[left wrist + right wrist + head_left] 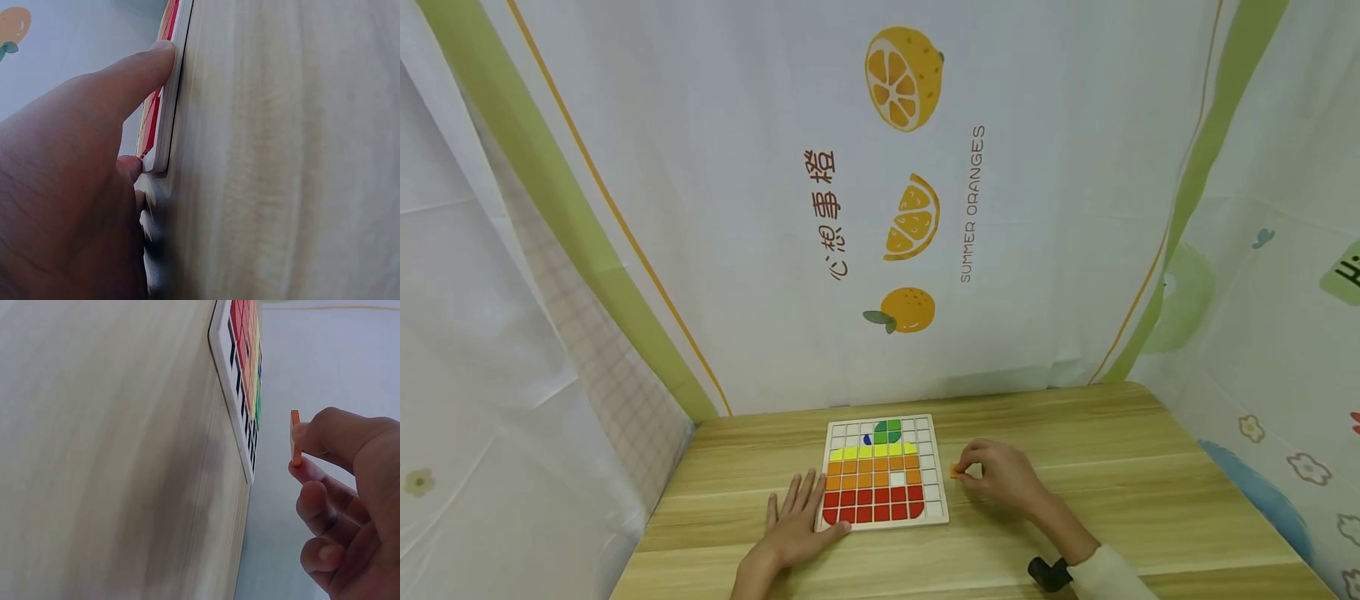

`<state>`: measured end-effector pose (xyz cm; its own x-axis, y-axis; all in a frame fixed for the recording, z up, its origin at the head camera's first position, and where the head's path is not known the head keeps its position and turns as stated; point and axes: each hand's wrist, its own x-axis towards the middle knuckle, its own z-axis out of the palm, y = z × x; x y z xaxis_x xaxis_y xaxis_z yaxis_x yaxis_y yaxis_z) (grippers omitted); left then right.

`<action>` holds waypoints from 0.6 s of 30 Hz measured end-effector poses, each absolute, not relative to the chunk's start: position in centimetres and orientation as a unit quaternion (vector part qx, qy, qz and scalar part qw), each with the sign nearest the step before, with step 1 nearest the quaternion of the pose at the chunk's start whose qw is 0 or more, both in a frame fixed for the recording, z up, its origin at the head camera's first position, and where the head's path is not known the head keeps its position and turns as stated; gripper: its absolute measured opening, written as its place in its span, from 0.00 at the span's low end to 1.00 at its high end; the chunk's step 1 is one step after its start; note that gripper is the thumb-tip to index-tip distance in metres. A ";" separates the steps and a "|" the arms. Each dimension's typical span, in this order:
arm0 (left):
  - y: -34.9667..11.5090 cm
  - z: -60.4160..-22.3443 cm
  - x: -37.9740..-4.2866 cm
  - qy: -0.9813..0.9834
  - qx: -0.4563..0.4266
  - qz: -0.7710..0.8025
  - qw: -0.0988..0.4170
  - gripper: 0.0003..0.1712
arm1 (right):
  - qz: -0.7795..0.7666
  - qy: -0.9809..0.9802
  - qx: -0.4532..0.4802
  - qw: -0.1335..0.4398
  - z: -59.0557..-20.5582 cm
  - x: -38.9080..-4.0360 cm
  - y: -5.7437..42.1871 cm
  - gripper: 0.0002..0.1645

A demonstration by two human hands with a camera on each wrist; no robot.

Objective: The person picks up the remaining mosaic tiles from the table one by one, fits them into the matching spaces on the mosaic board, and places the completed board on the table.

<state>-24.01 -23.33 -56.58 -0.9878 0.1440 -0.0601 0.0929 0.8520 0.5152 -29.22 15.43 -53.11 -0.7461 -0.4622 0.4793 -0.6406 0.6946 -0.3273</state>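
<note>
A white-framed puzzle board (938, 500) with a square grid lies on the table. Red tiles (872, 504) fill its lower rows, with orange tiles (857, 473) above them, then a yellow row (872, 452). Green tiles (887, 432) and a small blue piece (867, 439) sit near the top. One white cell (897, 479) shows among the orange. My left hand (797, 525) rests at the board's lower left, fingers spread and straight, thumb on its near edge. Right of the board, my right hand (1003, 475) pinches an orange tile (295, 439) between thumb and finger, above the table.
The wooden table (1075, 450) stretches around the board, its far edge against a white curtain (760, 250) printed with oranges. More printed fabric (1262, 375) hangs at the right side. A black band (1048, 575) is on the right wrist by the sleeve.
</note>
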 end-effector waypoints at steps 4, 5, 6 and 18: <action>-23.3 -56.4 -23.9 0.961 0.063 0.267 0.049 0.64 | 0.240 -0.908 0.301 0.169 -53.0 -29.3 14.2 0.05; -23.3 -56.4 -23.9 0.960 0.063 0.267 0.049 0.64 | 0.241 -0.909 0.299 0.163 -52.9 -29.4 14.0 0.05; -23.3 -56.4 -23.8 0.960 0.064 0.268 0.050 0.64 | 0.242 -0.910 0.298 0.159 -52.9 -29.4 13.7 0.05; -23.3 -56.2 -23.8 0.960 0.065 0.266 0.057 0.64 | 0.242 -0.912 0.304 0.130 -52.7 -29.6 10.6 0.02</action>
